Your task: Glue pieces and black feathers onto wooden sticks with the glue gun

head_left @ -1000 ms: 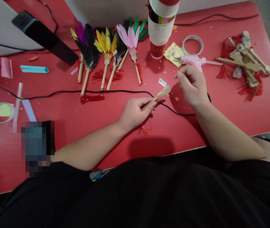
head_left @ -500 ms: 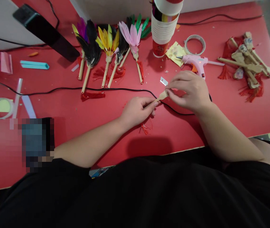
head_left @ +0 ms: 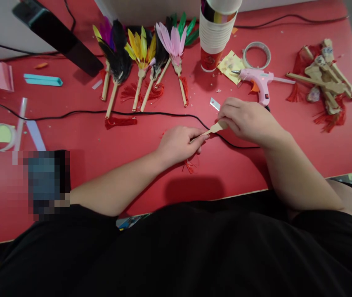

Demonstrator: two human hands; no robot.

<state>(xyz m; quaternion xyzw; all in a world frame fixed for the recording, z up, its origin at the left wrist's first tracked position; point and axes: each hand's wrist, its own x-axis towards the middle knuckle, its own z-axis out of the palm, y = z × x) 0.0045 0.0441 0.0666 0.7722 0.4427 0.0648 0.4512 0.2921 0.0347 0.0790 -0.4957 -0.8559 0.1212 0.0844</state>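
Now we see the left hand [head_left: 178,144] curled palm-down on the red table [head_left: 101,165], its fingers closed around the lower end of a wooden stick [head_left: 210,130]. The right hand [head_left: 248,121] comes in from the other side with the wrist bent, thumb and fingertips pinching the stick's wide upper end. The stick spans the gap between both hands, tilted up toward the right. A red tassel [head_left: 189,166] peeks out below the left hand. A black cable [head_left: 132,113] runs across the table and passes under the stick. Just beyond the right hand lie a small white scrap [head_left: 215,104] and a pink glue gun [head_left: 258,78]. Farther back we find a tape roll [head_left: 256,53], a stack of paper cups [head_left: 214,37] and a row of feather fans [head_left: 145,53]. A pile of sticks [head_left: 324,78] with tassels lies well off to the right.
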